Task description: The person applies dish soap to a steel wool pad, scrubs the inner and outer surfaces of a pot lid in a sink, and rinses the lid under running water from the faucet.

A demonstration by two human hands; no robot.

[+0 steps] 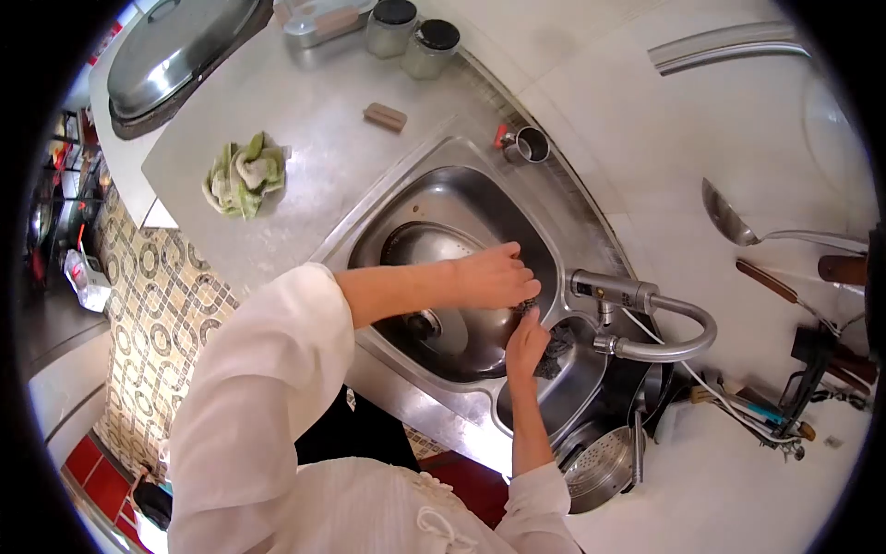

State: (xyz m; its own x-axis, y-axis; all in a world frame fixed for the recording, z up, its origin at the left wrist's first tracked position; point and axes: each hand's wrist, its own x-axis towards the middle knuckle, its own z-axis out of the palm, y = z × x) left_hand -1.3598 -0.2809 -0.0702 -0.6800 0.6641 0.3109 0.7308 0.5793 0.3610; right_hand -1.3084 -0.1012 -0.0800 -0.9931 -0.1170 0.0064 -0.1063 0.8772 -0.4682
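Over the right side of the large steel sink basin (517, 208), my left hand (494, 277) is closed, with fingers wrapped round a dark grey, crumpled cloth (556, 353). My right hand (527, 343) grips the same cloth just below, close to my left. Part of the cloth shows between the two hands, and a bunched end hangs beside my right hand over the small basin (583, 342). Both hands are near the steel faucet (614, 291). A round metal pan or lid lies in the large basin, partly hidden by my left forearm.
A green and white cloth (247, 175) and a brown bar-shaped object (385, 116) lie on the steel counter. A metal cup (532, 145) stands behind the sink. Two dark-lidded jars (431, 50) stand at the back. A colander (591, 471) is right of the small basin.
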